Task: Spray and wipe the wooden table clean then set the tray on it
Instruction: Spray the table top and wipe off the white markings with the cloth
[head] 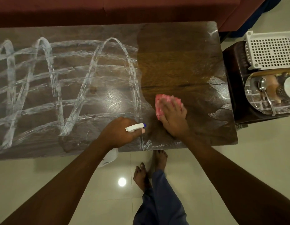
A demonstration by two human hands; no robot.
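The dark brown wooden desk (178,62) carries white looping and crossing chalky streaks (48,82) over its left part. The cloth (165,101) is pink. The spray bottle (134,127) is white with a blue nozzle tip. The perforated basket (271,49) is white, the floor (262,159) pale cream tile, the sofa (108,8) dark red.

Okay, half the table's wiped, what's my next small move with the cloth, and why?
Probably slide the pink cloth under your right hand leftward into the nearest white streaks. The wooden table looks clean on its right part, while chalky lines cover the rest, and the left hand holds the spray bottle.
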